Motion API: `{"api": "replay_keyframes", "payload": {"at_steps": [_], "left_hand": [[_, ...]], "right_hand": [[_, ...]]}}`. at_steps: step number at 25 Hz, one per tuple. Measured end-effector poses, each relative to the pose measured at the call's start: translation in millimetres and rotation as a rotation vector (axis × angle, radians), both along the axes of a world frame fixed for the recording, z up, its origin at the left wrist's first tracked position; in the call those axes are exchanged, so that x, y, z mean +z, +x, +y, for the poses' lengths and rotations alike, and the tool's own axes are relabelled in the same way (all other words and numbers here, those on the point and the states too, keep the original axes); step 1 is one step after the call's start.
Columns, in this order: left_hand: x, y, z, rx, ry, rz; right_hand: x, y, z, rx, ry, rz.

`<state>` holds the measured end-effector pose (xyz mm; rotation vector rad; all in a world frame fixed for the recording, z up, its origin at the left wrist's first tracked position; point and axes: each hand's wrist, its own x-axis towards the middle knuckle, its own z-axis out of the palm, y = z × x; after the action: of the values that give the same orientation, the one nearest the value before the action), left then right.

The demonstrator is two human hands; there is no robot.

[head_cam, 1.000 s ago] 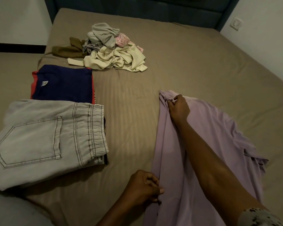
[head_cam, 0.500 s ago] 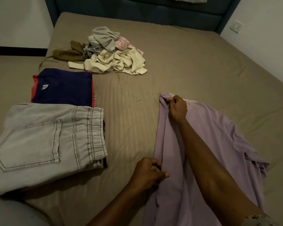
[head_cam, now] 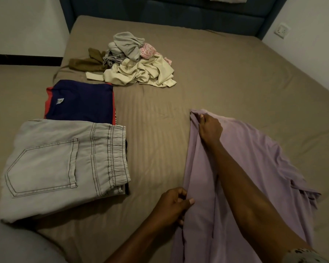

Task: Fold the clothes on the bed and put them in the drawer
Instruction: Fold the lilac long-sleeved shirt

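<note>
Folded jeans (head_cam: 65, 168) lie at the bed's (head_cam: 235, 73) left edge. The left hand (head_cam: 172, 205) pinches the lilac garment's (head_cam: 254, 168) near edge; the right hand (head_cam: 210, 128) grips its far corner. Thin, limp fabric: probably light and slippery, best held at corners.

Probably a home bedroom: a wide bed (head_cam: 226, 76) with padded headboard (head_cam: 179, 8) and scattered clothes (head_cam: 139, 71).

Lilac garment (head_cam: 254, 168), grey jeans (head_cam: 55, 168), striped tan sheet (head_cam: 217, 73)
</note>
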<state>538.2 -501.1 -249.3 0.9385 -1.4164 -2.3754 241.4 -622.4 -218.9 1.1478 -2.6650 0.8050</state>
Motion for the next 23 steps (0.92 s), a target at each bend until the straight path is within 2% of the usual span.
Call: {"api": "replay_keyframes", "payload": {"at_steps": [3, 7, 11, 15, 18, 23], "left_hand": [[-3, 8, 5, 0.039, 0.006, 0.015], [-10, 9, 12, 0.061, -0.166, -0.132], [6, 32, 17, -0.021, -0.295, -0.218], [11, 61, 25, -0.124, -0.245, -0.157], [-2, 75, 41, -0.161, -0.455, -0.126], [-25, 99, 52, -0.114, -0.549, 0.053]], "right_hand": [[7, 1, -14, -0.065, 0.048, 0.062], [-7, 24, -13, 0.129, 0.223, 0.103], [-13, 59, 28, 0.077, 0.271, 0.030], [-12, 98, 104, 0.073, 0.285, -0.020], [-20, 118, 156, 0.065, 0.288, -0.038], [-28, 108, 190, 0.104, 0.316, -0.032]]}}
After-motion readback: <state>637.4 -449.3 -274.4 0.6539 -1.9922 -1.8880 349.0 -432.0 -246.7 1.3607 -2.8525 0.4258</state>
